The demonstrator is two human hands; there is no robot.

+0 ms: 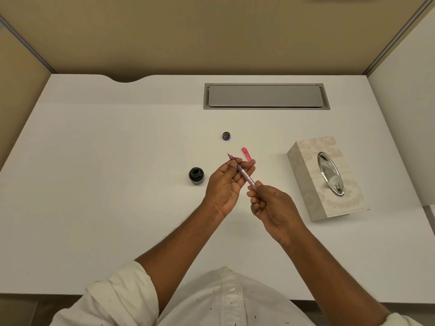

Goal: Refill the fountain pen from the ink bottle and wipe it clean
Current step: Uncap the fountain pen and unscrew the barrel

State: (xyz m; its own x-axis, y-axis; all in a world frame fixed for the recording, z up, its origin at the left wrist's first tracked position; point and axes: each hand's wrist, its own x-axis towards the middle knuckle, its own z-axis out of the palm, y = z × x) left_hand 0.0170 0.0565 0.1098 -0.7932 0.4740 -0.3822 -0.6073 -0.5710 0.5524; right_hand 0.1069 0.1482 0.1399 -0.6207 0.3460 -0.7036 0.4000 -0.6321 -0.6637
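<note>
A thin pink, clear-barrelled fountain pen (244,175) is held above the white desk, nib pointing up and away. My left hand (226,184) pinches it near the nib end. My right hand (270,205) grips its rear end between fingertips. The open black ink bottle (196,175) stands on the desk just left of my left hand. Its round cap (226,136) lies farther back. The pink pen cap (246,153) lies on the desk just beyond my fingers.
A patterned tissue box (306,165) with an oval metal opening stands at the right. A grey cable hatch (266,96) is set into the desk's far side. Beige partition walls enclose the white desk (106,161).
</note>
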